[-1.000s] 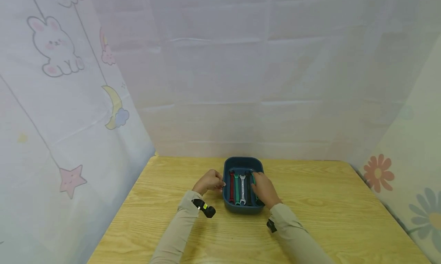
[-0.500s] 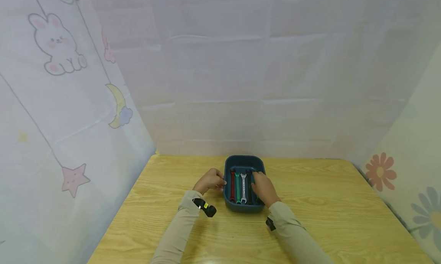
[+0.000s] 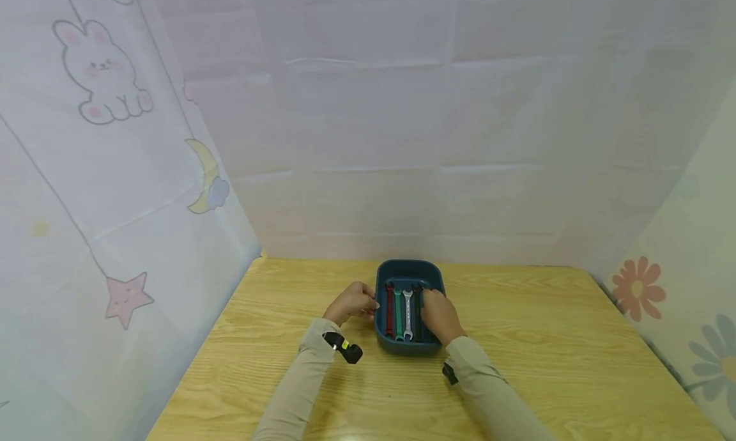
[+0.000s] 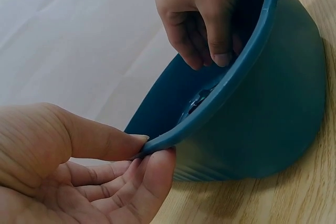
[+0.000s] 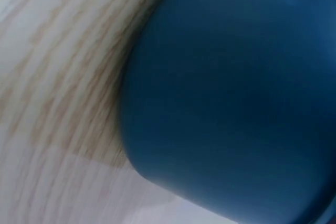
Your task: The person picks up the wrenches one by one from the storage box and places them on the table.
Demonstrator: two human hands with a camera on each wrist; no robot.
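Note:
A dark blue box (image 3: 410,349) stands on the table. Inside, side by side, lie a red wrench (image 3: 390,310), a green wrench (image 3: 398,313), a silver wrench (image 3: 408,313) and a dark wrench (image 3: 418,316). My left hand (image 4: 79,166) pinches the box's rim between thumb and fingers at its left side. Over the right wall, my right hand (image 3: 439,316) reaches into the box beside the dark wrench, its fingers bent downward in the left wrist view. I cannot tell whether it holds anything. Only the box's outer wall (image 5: 226,98) fills the right wrist view.
The wooden table (image 3: 546,345) extends on both sides of the box. A pale hanging sheet (image 3: 356,140) rises behind its far edge. Printed sheets (image 3: 69,249) flank the left and right. A small camera (image 3: 347,351) is strapped at the left wrist.
My right hand's fingers have bent further in over the box's right side. A green wrench that showed beside them a second ago is now hidden. My left hand stays at the rim.

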